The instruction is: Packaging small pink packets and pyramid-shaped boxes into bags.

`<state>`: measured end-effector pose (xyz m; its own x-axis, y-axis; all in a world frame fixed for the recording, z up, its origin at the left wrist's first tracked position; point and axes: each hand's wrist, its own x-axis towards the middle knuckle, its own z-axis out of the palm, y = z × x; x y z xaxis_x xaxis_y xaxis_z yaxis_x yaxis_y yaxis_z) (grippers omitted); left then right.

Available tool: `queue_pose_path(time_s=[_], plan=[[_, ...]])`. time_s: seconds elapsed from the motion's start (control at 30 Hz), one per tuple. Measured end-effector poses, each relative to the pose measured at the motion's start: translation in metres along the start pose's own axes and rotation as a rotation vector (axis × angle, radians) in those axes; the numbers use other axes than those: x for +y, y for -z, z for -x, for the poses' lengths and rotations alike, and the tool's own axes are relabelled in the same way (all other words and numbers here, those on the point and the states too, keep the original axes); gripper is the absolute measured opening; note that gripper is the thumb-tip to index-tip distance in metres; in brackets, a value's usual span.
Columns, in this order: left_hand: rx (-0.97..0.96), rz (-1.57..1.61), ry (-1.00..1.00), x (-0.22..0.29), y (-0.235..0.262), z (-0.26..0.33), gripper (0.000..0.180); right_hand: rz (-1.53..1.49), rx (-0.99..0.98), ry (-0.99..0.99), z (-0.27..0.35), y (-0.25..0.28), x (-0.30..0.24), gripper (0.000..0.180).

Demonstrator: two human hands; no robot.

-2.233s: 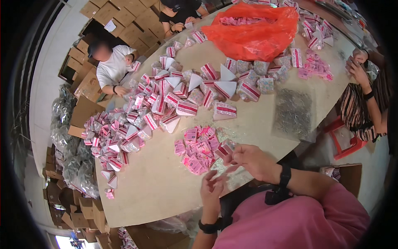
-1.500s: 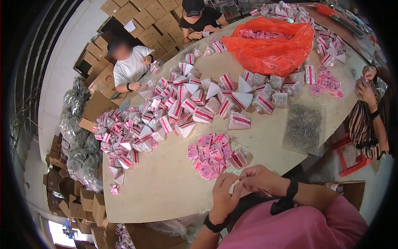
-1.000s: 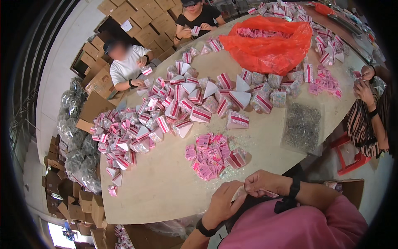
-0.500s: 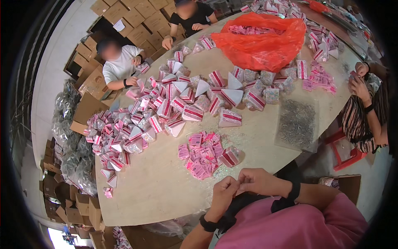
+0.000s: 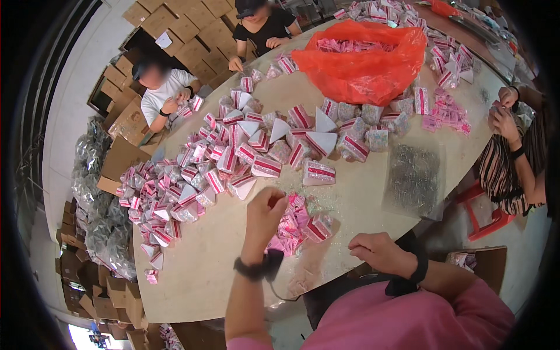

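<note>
My left hand (image 5: 265, 219) is over the near part of the table, at the left side of a pile of small pink printed cards (image 5: 296, 217). Its fingers are curled, thumb toward index finger; anything between them is too small to make out. Closer to my body, my right hand (image 5: 378, 252) hovers by the table's edge with bent fingers, and what it may pinch is hidden. A wrapped wedge shaped like a cake slice (image 5: 318, 227), with pink and red bands, lies against the cards' right side. Another wedge (image 5: 319, 173) lies beyond the cards.
A large heap of similar wedges (image 5: 224, 154) spreads across the left and middle. A clear plastic sheet or bag with small metal bits (image 5: 413, 181) lies to the right. Farther off is a red plastic bag (image 5: 356, 76). Several other people work around the table.
My hands were together at the table's near edge. The left has moved forward and left to the pink cards; the right has stayed close to its place.
</note>
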<state>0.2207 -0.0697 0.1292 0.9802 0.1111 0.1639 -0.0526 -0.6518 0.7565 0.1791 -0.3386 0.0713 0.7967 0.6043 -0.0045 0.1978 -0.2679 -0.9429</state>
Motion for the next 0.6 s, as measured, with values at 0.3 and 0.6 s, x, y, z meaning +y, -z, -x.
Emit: queue_pose_path(time_s=[0.3, 0.6], plan=[[-0.281, -0.622, -0.623, -0.043, -0.067, -0.090, 0.048, -0.200, 0.052, -0.258, 0.011, 0.015, 0.027, 0.014], [-0.268, -0.589, -0.495, -0.061, -0.075, -0.092, 0.054, -0.258, 0.095, -0.255, 0.011, 0.016, 0.046, 0.010]])
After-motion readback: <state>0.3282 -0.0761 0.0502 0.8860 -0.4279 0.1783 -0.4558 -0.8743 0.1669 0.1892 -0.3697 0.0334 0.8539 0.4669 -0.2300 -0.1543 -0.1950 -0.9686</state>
